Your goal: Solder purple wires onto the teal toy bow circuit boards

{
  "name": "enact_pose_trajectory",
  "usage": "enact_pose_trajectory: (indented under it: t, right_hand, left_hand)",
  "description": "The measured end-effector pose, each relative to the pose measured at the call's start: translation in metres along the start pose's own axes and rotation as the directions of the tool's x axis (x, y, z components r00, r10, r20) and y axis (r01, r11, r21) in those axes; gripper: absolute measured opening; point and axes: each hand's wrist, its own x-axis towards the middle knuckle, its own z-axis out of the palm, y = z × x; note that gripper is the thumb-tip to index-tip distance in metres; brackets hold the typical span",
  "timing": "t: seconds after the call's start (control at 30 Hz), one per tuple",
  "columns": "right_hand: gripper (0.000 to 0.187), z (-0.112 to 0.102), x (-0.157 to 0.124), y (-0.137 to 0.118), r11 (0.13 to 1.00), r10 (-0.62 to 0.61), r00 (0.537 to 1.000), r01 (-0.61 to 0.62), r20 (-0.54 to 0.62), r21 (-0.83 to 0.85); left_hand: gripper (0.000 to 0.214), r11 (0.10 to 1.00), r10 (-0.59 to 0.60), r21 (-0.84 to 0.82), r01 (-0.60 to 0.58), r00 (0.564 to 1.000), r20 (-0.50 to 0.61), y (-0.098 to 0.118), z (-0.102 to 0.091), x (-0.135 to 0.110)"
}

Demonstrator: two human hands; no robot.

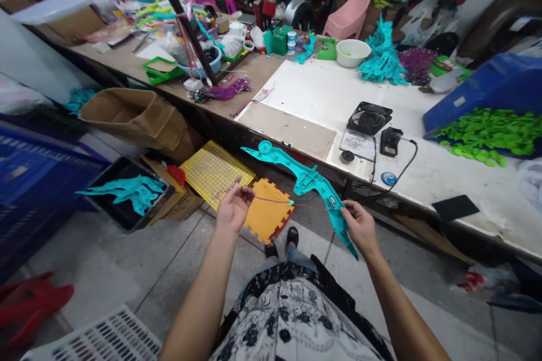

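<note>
A long turquoise plastic toy bow part (313,177) with moulded ribs hangs over the floor in front of the table edge. My right hand (359,225) pinches it near its lower right end. From my left hand (234,206), whose fingers are curled closed, a thin purplish-red wire (271,199) runs right toward the bow part. A small pale green piece (291,203) sits along this wire. Whether the wire is fixed to the bow part is too fine to tell. A small dark-and-white piece (332,201) shows inside the part near my right hand.
On the white table top (305,98) stand a black fan (369,117), a pile of turquoise parts (383,56) and a blue bin (483,90) of green pieces. Purple wire bundles (231,89) lie farther left. A black crate (127,194) of turquoise parts and a yellow basket (215,172) are below.
</note>
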Motion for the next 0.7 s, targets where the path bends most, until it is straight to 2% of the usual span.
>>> enact_pose_trajectory:
  t: [0.13,0.27,0.4,0.5,0.7]
  right_hand:
    - [0.033,-0.008,0.001,0.008,1.0,0.008,1.0,-0.009,-0.017,-0.03]
    - [0.036,-0.013,0.002,0.008,0.997,0.033,0.999,-0.035,-0.021,-0.062]
    - [0.038,-0.017,0.0,0.009,0.997,0.03,1.0,-0.03,-0.005,-0.071]
    - [0.043,-0.02,0.0,0.016,0.994,0.065,0.998,-0.066,-0.017,-0.086]
    - [0.052,-0.023,0.002,0.037,0.994,0.077,0.997,-0.075,0.021,-0.081]
  left_hand:
    - [0.022,0.997,0.07,0.012,-0.07,0.996,-0.063,0.014,-0.011,0.003]
    - [0.031,0.986,0.156,0.075,-0.152,0.986,-0.06,0.023,-0.022,0.004]
    - [0.06,0.945,0.224,0.238,-0.223,0.974,0.024,0.021,-0.026,0.0]
    - [0.079,0.914,0.206,0.338,-0.226,0.974,0.095,0.015,-0.021,-0.006]
    - [0.081,0.867,0.194,0.432,-0.248,0.967,0.166,0.002,-0.015,-0.014]
